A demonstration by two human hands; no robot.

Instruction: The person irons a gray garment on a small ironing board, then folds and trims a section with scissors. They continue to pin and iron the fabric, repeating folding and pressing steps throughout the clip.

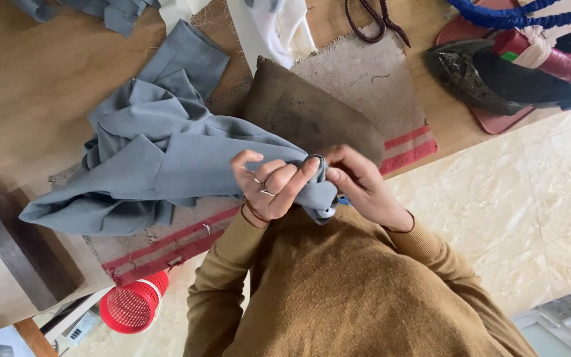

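Observation:
A grey garment (pixel 160 165) lies crumpled over the wooden table (pixel 28 86) and a beige mat with red stripes (pixel 371 79). My left hand (pixel 269 185), with rings on its fingers, is closed around one bunched end of the cloth just in front of my chest. My right hand (pixel 358 182) pinches the same bunched end from the other side, its fingers touching those of the left. A small dark loop shows at the fingertips; I cannot tell what it is. My mustard sweater fills the bottom of the view.
A brown pressing cushion (pixel 312 112) sits under the cloth. An old iron (pixel 490 73) rests on a red stand at the top right, under a blue cord (pixel 510 16). White cloth (pixel 272 26) and grey scraps (pixel 114 13) lie at the far edge. A red mesh basket (pixel 133 305) stands below the table on the tiled floor (pixel 536 211).

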